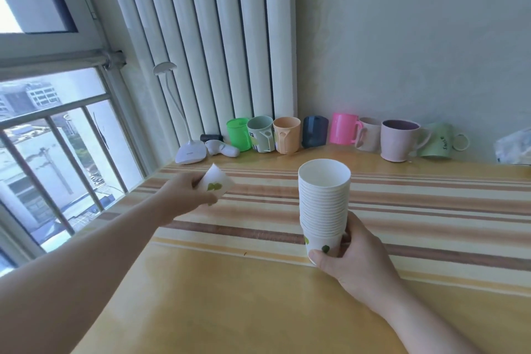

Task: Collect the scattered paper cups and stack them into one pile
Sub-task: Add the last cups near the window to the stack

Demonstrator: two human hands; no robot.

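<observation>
My right hand (pixel 355 259) grips the bottom of a tall stack of white paper cups (pixel 323 204) with green leaf prints, held upright above the striped table (pixel 431 210). The top cup's mouth is open and empty. My left hand (pixel 186 191) reaches out to the left of the stack and holds a single white paper cup (pixel 216 184) with a green leaf mark, tilted on its side, its rim toward the stack. The single cup is well apart from the stack.
A row of coloured plastic and ceramic mugs (pixel 287 135) lines the back edge against the wall and radiator. A white desk lamp (pixel 191 152) stands at the back left corner. A window with bars (pixel 57 152) runs along the left side.
</observation>
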